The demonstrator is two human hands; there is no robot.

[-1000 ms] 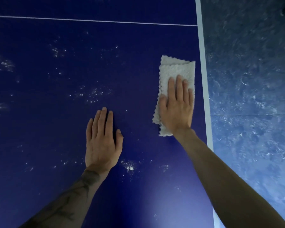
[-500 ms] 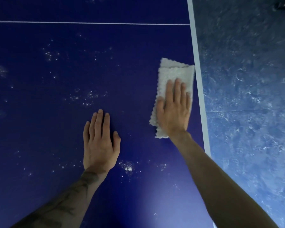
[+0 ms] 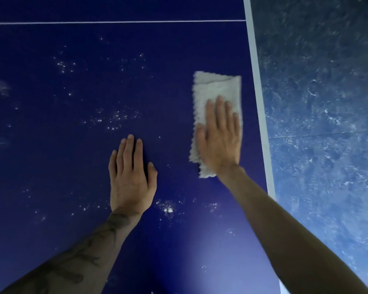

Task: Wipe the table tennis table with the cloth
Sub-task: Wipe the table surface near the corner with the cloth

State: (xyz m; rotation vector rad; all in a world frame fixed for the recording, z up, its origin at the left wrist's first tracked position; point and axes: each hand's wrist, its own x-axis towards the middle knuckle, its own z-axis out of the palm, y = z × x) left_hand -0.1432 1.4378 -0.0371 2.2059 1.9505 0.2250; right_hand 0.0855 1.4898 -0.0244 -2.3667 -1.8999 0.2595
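The dark blue table tennis table [image 3: 72, 166] fills most of the head view, speckled with patches of white dust [image 3: 167, 209]. A folded white cloth [image 3: 216, 88] lies flat near the table's right edge. My right hand [image 3: 220, 139] presses on the cloth's lower half with straight fingers. My left hand [image 3: 131, 177] rests flat on the bare table surface to the left of the cloth, fingers straight, holding nothing.
The table's white border line [image 3: 258, 98] runs down the right side, and a thin white line [image 3: 115, 22] crosses the far part. Beyond the edge lies a mottled blue-grey floor [image 3: 327, 124]. More dust patches [image 3: 113, 119] sit to the left of both hands.
My right hand has slid the cloth slightly left, away from the table's right edge. My left hand has stayed planted on the table.
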